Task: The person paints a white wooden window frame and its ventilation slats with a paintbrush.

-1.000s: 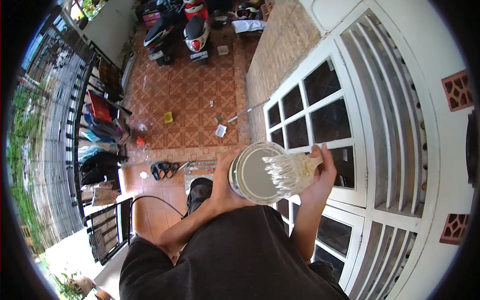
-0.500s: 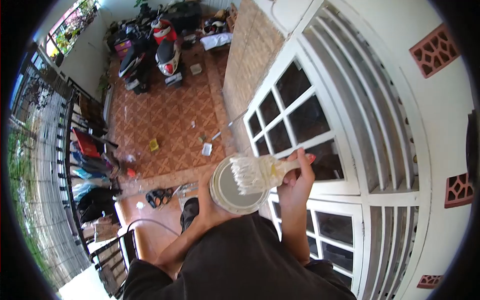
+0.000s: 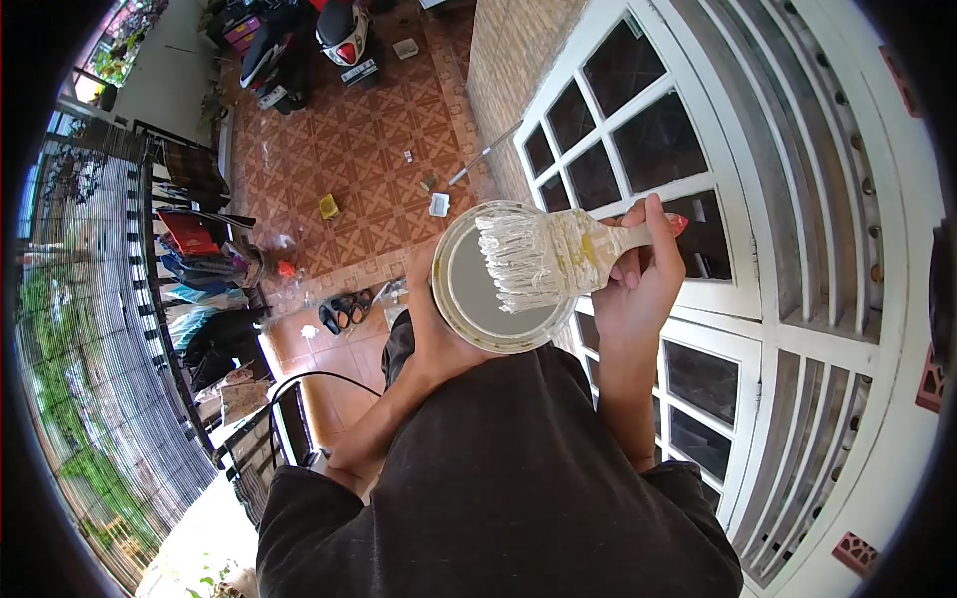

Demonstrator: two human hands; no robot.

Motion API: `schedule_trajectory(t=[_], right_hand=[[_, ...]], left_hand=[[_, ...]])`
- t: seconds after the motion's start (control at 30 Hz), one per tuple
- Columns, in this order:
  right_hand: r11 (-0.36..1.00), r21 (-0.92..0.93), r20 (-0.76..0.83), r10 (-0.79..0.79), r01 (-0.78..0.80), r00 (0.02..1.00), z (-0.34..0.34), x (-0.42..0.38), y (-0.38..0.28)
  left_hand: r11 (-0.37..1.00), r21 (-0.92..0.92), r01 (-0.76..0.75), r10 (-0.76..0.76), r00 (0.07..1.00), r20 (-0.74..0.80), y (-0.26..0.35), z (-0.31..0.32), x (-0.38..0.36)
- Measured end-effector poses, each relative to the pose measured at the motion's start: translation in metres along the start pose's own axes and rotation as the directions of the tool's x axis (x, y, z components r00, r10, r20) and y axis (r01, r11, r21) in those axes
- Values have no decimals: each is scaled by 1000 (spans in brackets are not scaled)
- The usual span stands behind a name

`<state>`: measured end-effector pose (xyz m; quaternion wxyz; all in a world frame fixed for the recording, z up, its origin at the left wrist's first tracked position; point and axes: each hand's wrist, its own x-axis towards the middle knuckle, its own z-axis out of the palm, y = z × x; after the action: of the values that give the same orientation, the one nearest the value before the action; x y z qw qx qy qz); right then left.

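My left hand (image 3: pixel 439 324) is wrapped around the side of a round paint bucket (image 3: pixel 465 317), holding it in front of my chest. Pale grey-white paint (image 3: pixel 474 279) shows inside it. In my right hand (image 3: pixel 638 284) is a wide paintbrush (image 3: pixel 578 254), gripped by its handle, whose red tip (image 3: pixel 677 224) sticks out past the fingers. The bristles are thickly coated with white paint and lie over the bucket's opening. Whether they touch the paint cannot be made out.
White-framed glass doors (image 3: pixel 658 149) and louvred slats (image 3: pixel 797 169) rise at the right. Sandals (image 3: pixel 345 312), a yellow container (image 3: pixel 329 206) and a white tray (image 3: pixel 439 204) lie on the tiled floor. Parked motorbikes (image 3: pixel 344 40) stand farther back; clothes (image 3: pixel 204 269) hang at the left.
The view has tipped downward, so the bucket, brush and both hands appear higher and slightly farther right. Both hands keep their holds, and the brush stays over the bucket.
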<state>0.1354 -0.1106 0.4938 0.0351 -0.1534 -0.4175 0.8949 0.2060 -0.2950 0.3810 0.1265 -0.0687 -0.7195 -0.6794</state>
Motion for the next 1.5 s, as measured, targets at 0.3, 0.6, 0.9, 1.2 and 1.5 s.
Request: schedule_trajectory(t=[0.3,0.6,0.9,1.2,1.5], right_hand=[[999,40,-21,32,-31,999,5,9,7],[990,87,20,110,-111,994,11,19,9],[986,103,-11,136,-134,991,1,37,-3],[943,273,87,176,-193,981,-20,55,-23],[929,253,158,236,-271,959,-20,77,-48]], left_hand=[[992,2,123,-123,992,28,-8,-8,-1],[973,12,229,-228,973,-19,-40,-15,-14],[961,34,276,-276,961,-11,-44,-10,-5],[947,76,313,-311,950,-38,-35,15,8],[937,83,338,-334,940,-63,-27,51,25]])
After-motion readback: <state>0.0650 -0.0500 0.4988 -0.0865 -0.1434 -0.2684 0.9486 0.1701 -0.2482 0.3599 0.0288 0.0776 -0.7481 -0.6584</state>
